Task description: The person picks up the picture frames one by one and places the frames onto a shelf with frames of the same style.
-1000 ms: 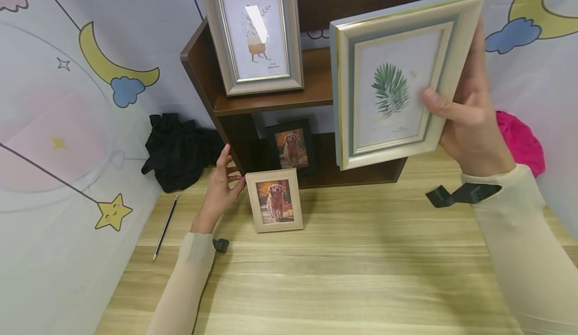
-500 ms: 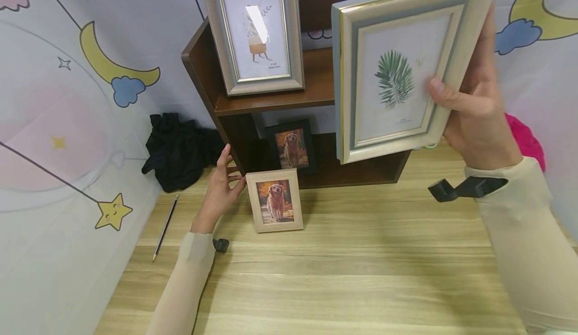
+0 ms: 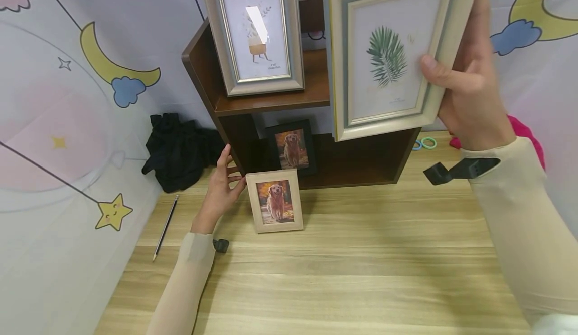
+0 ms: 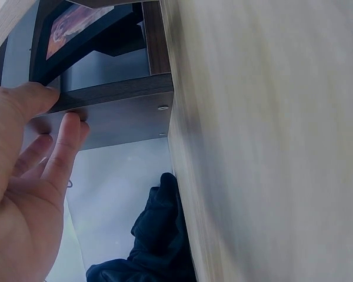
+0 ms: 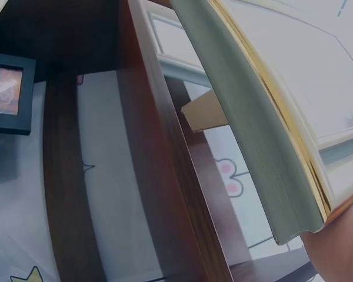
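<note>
My right hand (image 3: 471, 92) holds a large cream and blue-grey picture frame (image 3: 433, 104) with a green leaf print, thumb on its front. The frame overlaps the right part of the brown two-tier shelf (image 3: 271, 105) in the head view. On the lower left of that shelf, my left hand (image 3: 219, 192) grips the side panel, its thumb at the front edge and fingertips on the outer face, as the left wrist view shows. Another large picture frame (image 3: 295, 39) with a plant print stands on the upper tier at left. A small black picture frame (image 3: 313, 147) stands on the lower tier.
A small pale wood picture frame (image 3: 296, 199) with a dog photo stands on the table (image 3: 361, 275) before the shelf. A pencil (image 3: 165, 228) and black cloth (image 3: 173, 149) lie left. Rings (image 3: 429, 140) and pink cloth (image 3: 528, 129) lie right.
My right hand has raised the leaf-print frame and moved it slightly left, uncovering the rings and more of the lower tier. My left hand stays in place.
</note>
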Demonstrator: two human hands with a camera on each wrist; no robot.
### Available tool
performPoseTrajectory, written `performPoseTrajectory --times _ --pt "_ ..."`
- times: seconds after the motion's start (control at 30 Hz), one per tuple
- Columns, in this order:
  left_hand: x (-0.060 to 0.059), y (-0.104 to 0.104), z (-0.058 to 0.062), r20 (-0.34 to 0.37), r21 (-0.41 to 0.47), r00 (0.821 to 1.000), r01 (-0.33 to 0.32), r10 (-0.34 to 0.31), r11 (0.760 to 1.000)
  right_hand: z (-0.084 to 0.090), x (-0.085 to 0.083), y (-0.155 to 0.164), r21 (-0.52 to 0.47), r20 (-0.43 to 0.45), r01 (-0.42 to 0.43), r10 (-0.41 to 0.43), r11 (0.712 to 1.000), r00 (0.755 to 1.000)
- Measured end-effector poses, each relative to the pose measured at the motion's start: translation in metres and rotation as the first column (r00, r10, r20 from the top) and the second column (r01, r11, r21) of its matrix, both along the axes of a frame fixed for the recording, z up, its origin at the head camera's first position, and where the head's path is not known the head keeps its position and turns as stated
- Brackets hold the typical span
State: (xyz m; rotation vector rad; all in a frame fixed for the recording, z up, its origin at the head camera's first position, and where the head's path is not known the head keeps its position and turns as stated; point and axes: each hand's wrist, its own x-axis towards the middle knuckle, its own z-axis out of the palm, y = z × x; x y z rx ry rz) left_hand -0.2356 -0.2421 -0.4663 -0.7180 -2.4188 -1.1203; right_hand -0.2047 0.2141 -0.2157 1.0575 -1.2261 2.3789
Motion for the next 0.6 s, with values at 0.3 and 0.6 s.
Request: performPoseTrajectory --times 0.3,0.6 --pt "0.000 0.000 0.000 0.003 -0.005 1.000 0.000 0.000 1.000 0.006 -0.017 -0.006 0.007 -0.006 0.031 -0.031 0.999 1.000" --pt "0.001 0.000 0.000 -0.011 -0.007 1.000 0.002 -0.002 1.000 0.008 -0.036 -0.013 0.005 -0.007 0.079 -0.079 0.997 0.997"
